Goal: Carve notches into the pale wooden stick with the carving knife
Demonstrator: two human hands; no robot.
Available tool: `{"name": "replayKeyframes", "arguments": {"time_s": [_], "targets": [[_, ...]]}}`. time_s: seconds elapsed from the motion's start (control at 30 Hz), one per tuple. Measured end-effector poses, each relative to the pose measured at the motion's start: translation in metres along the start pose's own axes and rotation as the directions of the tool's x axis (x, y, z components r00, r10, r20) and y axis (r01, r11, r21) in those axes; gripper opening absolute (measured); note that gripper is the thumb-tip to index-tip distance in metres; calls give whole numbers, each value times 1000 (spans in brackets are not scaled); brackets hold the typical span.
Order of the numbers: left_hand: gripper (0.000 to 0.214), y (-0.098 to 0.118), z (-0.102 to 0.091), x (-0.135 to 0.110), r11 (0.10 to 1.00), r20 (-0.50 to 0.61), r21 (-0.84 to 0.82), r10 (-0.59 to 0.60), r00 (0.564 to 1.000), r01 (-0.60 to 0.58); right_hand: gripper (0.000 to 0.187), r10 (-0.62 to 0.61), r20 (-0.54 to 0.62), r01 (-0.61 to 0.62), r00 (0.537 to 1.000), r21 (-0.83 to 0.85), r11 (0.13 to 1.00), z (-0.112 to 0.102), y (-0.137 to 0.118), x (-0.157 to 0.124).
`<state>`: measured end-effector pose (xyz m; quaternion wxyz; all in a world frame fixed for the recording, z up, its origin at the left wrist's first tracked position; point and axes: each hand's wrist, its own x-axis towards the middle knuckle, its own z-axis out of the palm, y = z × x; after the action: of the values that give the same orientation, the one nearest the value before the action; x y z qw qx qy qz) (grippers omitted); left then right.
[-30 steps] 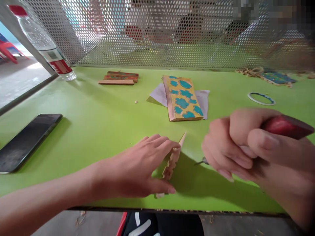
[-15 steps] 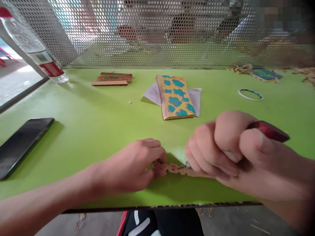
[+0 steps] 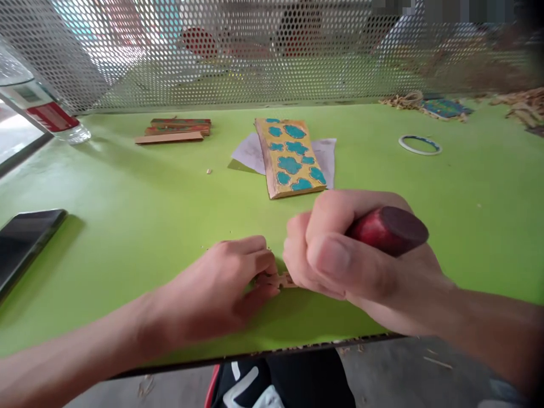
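My left hand (image 3: 229, 280) is closed, its fingertips pinching a small notched strip of wood (image 3: 285, 280) against the green tabletop. Only a short piece of the strip shows between my hands. My right hand (image 3: 340, 249) is wrapped in a fist round a carving tool (image 3: 389, 229) with a thick, dark red handle. The flat butt of this handle points up and right, towards me. The tool's working end is hidden behind my right fist, which is over the right part of the strip.
Beyond my hands a yellow board (image 3: 293, 156) with blue patches lies on white paper (image 3: 249, 154). Wood strips (image 3: 172, 136), a bottle (image 3: 46, 107) and a phone (image 3: 28, 241) are to the left. A tape ring (image 3: 420, 145) lies right. A perforated screen (image 3: 238, 68) borders the back.
My right hand has moved left, closer to my left hand, and turned so the handle's butt faces me. The tool's metal part is now hidden. The whole view has shifted slightly.
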<state>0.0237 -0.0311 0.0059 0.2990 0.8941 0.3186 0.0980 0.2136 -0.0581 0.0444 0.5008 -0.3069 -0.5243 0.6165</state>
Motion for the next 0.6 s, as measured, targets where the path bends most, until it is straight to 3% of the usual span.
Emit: {"name": "replayKeyframes", "arguments": {"time_s": [0.17,0.37,0.6], "targets": [[14,1,3,-2,1000,-20,7,-29,999,29,41,-77,-11,78,997,171,982,-8,18,17],[12,-1,6,-3,1000,-38,13,-23,999,24,52,67,-119,-28,991,303,952,-15,22,31],[14,0,8,-4,1000,-49,22,-17,999,18,46,172,-212,-83,962,373,924,-21,28,37]]}}
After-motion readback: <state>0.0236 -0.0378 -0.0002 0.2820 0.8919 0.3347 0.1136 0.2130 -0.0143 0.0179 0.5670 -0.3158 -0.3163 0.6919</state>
